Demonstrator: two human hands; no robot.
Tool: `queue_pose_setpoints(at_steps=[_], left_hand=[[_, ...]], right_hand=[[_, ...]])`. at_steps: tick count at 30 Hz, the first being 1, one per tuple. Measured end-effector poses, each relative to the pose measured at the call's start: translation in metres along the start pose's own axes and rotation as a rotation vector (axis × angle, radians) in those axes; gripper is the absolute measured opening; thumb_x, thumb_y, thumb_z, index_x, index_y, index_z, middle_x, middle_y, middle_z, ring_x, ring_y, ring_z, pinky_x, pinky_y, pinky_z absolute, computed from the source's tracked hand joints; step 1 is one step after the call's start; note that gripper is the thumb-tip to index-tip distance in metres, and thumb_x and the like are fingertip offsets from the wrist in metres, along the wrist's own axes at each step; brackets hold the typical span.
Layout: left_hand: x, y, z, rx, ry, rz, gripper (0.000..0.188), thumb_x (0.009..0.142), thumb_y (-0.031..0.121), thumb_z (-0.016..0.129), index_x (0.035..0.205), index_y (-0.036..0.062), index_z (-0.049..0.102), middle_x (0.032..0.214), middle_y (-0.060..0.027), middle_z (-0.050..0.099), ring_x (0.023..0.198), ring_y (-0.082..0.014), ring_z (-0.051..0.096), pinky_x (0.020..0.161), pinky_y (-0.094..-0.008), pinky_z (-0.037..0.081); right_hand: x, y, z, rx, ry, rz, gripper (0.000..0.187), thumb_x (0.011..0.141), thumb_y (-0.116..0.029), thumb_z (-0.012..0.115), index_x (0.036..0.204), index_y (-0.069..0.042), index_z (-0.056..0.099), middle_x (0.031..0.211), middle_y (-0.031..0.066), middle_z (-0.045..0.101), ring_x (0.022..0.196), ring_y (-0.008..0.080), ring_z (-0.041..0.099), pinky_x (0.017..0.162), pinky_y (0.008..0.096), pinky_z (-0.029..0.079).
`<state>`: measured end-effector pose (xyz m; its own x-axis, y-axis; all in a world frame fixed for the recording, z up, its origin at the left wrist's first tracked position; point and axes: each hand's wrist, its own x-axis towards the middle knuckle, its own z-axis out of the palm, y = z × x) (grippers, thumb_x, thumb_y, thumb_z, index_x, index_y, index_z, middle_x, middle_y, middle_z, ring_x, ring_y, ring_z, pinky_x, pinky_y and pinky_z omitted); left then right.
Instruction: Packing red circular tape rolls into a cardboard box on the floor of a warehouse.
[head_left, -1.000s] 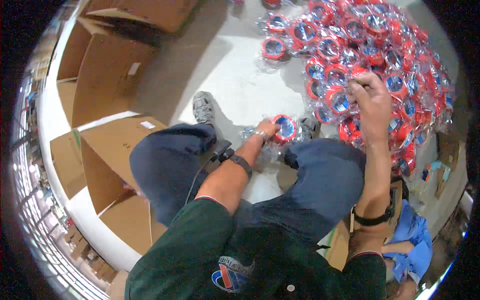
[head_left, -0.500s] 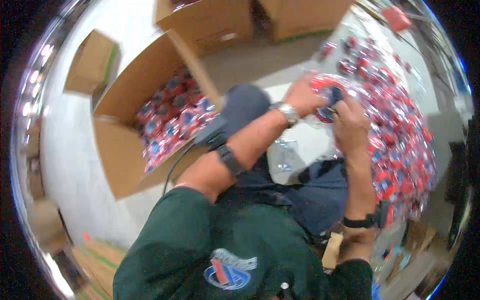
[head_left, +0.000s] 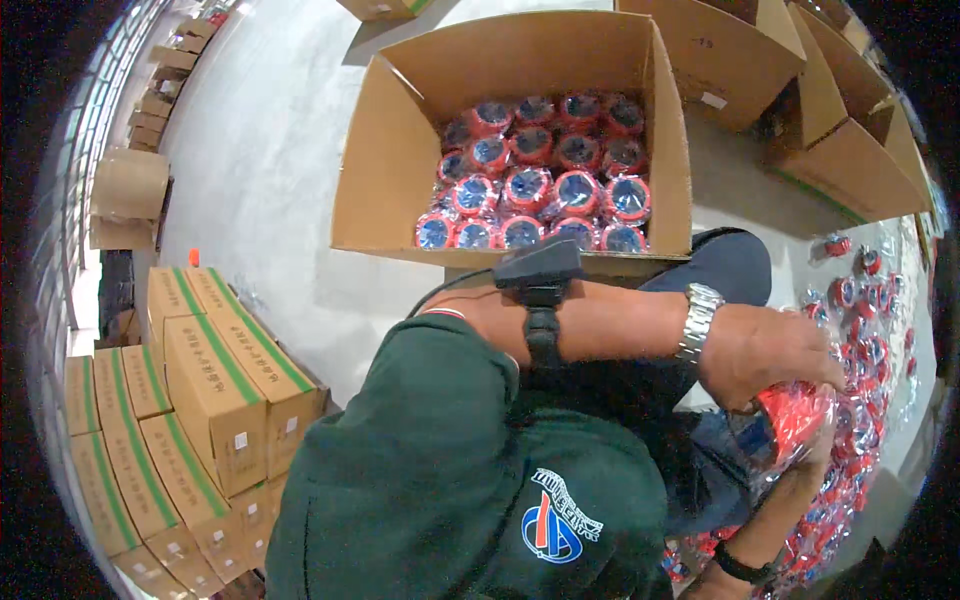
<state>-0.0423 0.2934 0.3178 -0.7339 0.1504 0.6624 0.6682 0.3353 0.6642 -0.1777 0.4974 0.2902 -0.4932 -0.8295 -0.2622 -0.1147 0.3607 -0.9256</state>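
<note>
A: State of the hands?
B: Left hand (head_left: 768,352) grasps a red roll in clear crinkled film (head_left: 797,420), fingers curled over its upper side. Right hand (head_left: 822,445) is at the roll's lower right side, mostly hidden behind it. Can't tell if that one grips or just supports.

A: Where's the roll?
B: Off to the person's right, just beside a loose pile of red film-wrapped rolls (head_left: 865,400). Not in the open brown cardboard carton (head_left: 385,180).

A: Why hold it that way?
B: My read: loose film is slippery, so a hand on either side steadies it.

A: And the carton?
B: Ahead of the person, mouth facing them, probably for easy reach. Inside, red-rimmed wrapped rolls with blue centres (head_left: 527,188) sit in fairly even rows, flat faces showing; looks like a way to save space.

A: Arm pose?
B: Left forearm runs nearly level across the body, back of the hand up, silver metal watch (head_left: 700,322) at the wrist, dark box-shaped device on a black strap (head_left: 540,262) further up. Right forearm angles up from the lower right, black wristband (head_left: 742,565) on it.
</note>
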Motion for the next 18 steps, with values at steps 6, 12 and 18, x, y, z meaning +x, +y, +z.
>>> queue_pose_setpoints(at_steps=[6,12,18], left_hand=[[-0.038,0.004,-0.073,0.25,-0.019,-0.072,0.081,0.049,0.019,0.075,0.123,0.0026,0.044,0.113,-0.0172,0.054,0.106,-0.0366,0.049,0.093,-0.043,0.04],[-0.231,-0.051,-0.279,1.103,0.277,-0.843,0.062,0.067,0.025,0.072,0.121,0.0029,0.049,0.117,-0.0181,0.053,0.111,-0.0335,0.049,0.098,-0.0397,0.038],[-0.449,-0.07,-0.328,0.933,-0.161,-1.682,0.055,0.074,0.018,0.066,0.123,0.004,0.048,0.121,-0.0208,0.052,0.114,-0.034,0.049,0.097,-0.0402,0.04]], right_hand=[[0.028,0.016,-0.015,0.084,0.058,-0.013,0.016,0.087,-0.02,0.056,0.092,-0.005,0.053,0.081,-0.0003,0.05,0.065,0.0063,0.044,0.057,0.021,0.038],[0.003,0.052,-0.109,0.573,0.675,0.047,0.022,0.092,-0.014,0.051,0.112,-0.004,0.048,0.089,0.001,0.05,0.074,0.009,0.045,0.067,0.0236,0.038],[-0.006,0.087,-0.108,0.407,0.856,0.303,0.029,0.091,-0.027,0.053,0.11,-0.006,0.051,0.09,-0.0014,0.052,0.076,0.0102,0.047,0.072,0.0261,0.04]])
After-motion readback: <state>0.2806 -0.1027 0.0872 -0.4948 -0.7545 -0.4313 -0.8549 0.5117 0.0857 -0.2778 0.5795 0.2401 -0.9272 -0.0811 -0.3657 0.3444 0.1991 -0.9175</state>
